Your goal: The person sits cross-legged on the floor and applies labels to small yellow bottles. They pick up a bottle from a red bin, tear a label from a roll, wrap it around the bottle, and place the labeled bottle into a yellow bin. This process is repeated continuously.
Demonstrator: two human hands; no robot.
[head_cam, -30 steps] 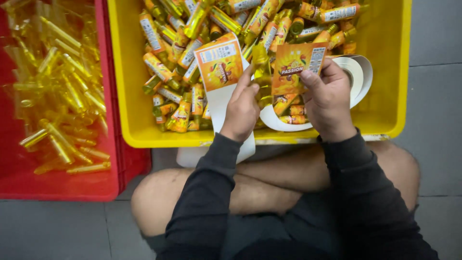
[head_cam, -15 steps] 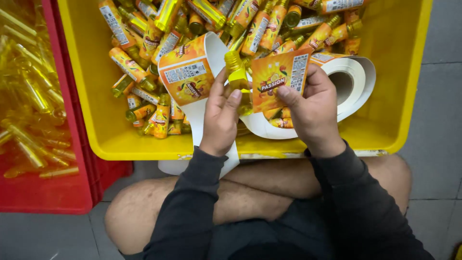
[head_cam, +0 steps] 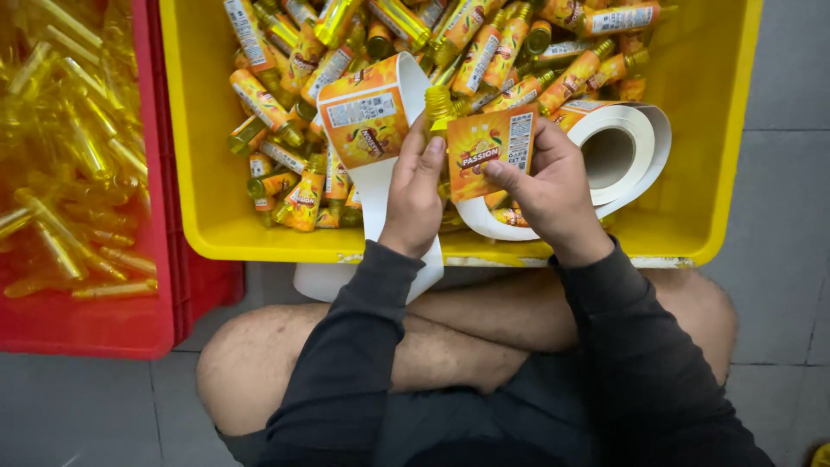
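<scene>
The left hand (head_cam: pixel 417 195) is closed around a small yellow bottle (head_cam: pixel 439 105), of which only the gold cap shows above the fingers, and the right hand (head_cam: pixel 553 186) pinches an orange label (head_cam: pixel 491 151) by its edge and holds it flat against the bottle's front. Both hands hover just above the near half of a yellow crate (head_cam: pixel 259 246), over the white backing strip (head_cam: pixel 380 195) that runs up from the person's crossed legs and carries another orange label at its top. Just right of the right hand lies the label roll (head_cam: pixel 627 151), its white core open toward the camera, resting in the crate. Behind the hands a heap of labelled bottles (head_cam: pixel 484 52) fills the far part of the crate. Well to the left, a red crate (head_cam: pixel 104 324) holds bare yellow bottles under clear film. The label looks slightly tilted against the bottle, so it could well set crooked or crease if pressed down unevenly; the loose backing strip might also catch under the wrists and drag.
</scene>
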